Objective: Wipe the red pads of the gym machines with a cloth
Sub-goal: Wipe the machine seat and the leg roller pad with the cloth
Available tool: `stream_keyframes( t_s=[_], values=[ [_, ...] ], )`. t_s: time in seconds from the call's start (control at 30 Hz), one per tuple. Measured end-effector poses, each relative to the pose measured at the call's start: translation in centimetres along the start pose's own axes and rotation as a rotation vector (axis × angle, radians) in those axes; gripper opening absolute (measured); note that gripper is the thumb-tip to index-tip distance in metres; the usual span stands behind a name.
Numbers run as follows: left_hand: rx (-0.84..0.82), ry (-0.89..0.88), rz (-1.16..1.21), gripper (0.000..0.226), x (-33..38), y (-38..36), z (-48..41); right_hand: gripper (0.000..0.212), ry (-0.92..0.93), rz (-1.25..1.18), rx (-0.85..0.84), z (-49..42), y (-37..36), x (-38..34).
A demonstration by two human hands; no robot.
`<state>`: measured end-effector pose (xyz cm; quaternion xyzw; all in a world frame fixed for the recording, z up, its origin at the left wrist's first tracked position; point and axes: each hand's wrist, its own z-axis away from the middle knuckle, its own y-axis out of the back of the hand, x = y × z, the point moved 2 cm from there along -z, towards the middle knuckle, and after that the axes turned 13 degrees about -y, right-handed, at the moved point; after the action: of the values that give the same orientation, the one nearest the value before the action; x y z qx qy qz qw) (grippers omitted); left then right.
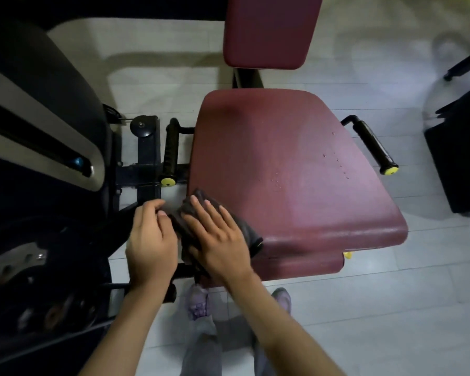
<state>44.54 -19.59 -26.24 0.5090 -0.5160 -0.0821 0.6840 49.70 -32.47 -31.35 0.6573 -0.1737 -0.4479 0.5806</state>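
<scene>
A large red seat pad [291,169] fills the middle of the view, with small water drops on its right half. A red back pad [272,31] stands behind it at the top. A dark cloth [248,230] lies bunched on the seat's near left corner. My right hand [217,240] lies flat on the cloth, fingers spread, pressing it against the pad. My left hand [151,240] is just left of the seat edge, its fingers curled on the cloth's left end. A lower red pad [299,264] shows under the seat's front edge.
Black side handles with yellow end caps flank the seat, the left handle [171,153] and the right handle [375,147]. A dark machine housing [38,131] with a weight plate rises at the left. My feet [198,302] stand on pale floor tiles. Another black frame [459,158] stands at right.
</scene>
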Motion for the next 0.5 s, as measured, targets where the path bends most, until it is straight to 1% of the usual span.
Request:
stream_keyframes(
  t_s=[0.03,0.07,0.1,0.23,0.3,0.33,0.4,0.5],
  values=[
    [0.001,-0.009,-0.031,0.025,-0.2,0.3,-0.1,0.056,0.015,0.011,0.001,0.3,0.8,1.5],
    [-0.005,-0.020,-0.054,0.024,-0.3,0.4,-0.2,0.058,-0.016,0.012,-0.001,0.6,1.8,3.5],
    [-0.016,-0.040,-0.070,0.024,-0.4,0.5,-0.3,0.060,-0.092,0.013,0.008,1.0,3.0,5.8],
    [-0.076,-0.120,-0.117,0.024,-0.7,0.5,-0.9,0.059,-0.524,0.016,0.075,2.8,8.0,14.8],
    [-0.084,-0.114,-0.100,0.023,-0.9,0.4,-1.1,0.054,-0.695,-0.026,0.139,2.5,8.7,15.5],
    [-0.081,-0.101,-0.086,0.024,-1.0,0.4,-1.3,0.053,-0.738,-0.026,0.159,2.1,8.3,14.6],
    [-0.069,-0.077,-0.063,0.025,-1.0,0.6,-1.6,0.053,-0.708,0.009,0.154,1.2,6.6,11.2],
    [-0.053,-0.057,-0.062,0.025,-1.2,1.1,-2.1,0.052,-0.512,-0.052,0.116,0.4,3.2,4.5]
  ],
)
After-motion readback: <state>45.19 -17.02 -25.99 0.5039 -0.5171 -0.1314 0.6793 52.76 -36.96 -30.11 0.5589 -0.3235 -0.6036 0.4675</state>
